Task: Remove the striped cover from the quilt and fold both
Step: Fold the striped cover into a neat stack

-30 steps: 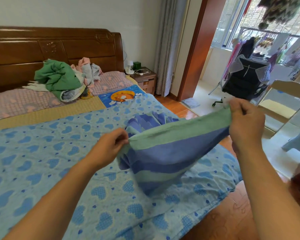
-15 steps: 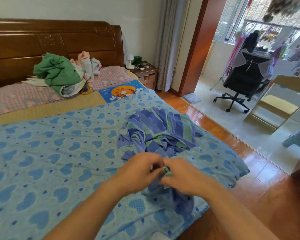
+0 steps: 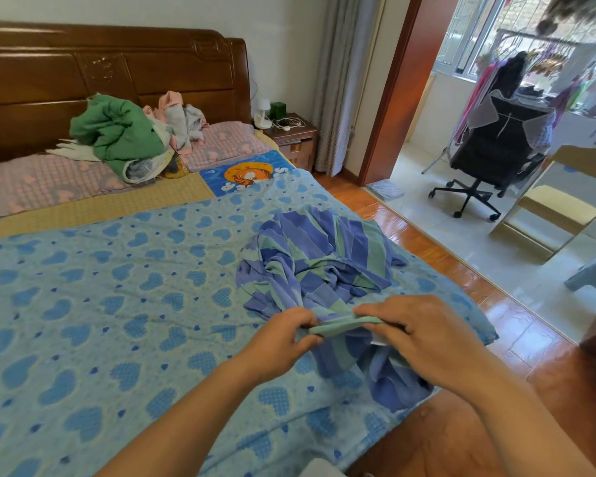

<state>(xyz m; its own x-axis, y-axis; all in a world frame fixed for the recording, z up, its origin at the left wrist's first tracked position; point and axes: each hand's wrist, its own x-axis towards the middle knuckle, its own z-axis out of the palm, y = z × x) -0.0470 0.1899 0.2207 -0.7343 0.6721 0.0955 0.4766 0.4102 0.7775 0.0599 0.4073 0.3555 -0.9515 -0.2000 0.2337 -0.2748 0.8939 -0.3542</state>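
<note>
The striped cover (image 3: pixel 317 256), blue and green, lies crumpled on the right part of the bed. Its near end runs toward me and hangs over the bed's edge. Both hands hold a green edge of it just above the mattress. My left hand (image 3: pixel 279 342) pinches that edge with thumb and fingers. A short span to the right, my right hand (image 3: pixel 417 332) grips the same edge. A light blue quilt (image 3: pixel 100 304) with darker heart shapes lies spread flat over the bed beneath the cover.
Pink pillows (image 3: pixel 49 180) and a heap of green and pink clothes (image 3: pixel 117 136) lie by the wooden headboard (image 3: pixel 117 74). A nightstand (image 3: pixel 289 132) stands at the bed's right. Wooden floor runs along the bed; a black office chair (image 3: pixel 489 156) and a pale wooden chair (image 3: pixel 558 201) stand beyond the doorway.
A second ago both hands held the cover's edge stretched wide and raised. They came down and together near the bed, and now have parted slightly along the green edge.
</note>
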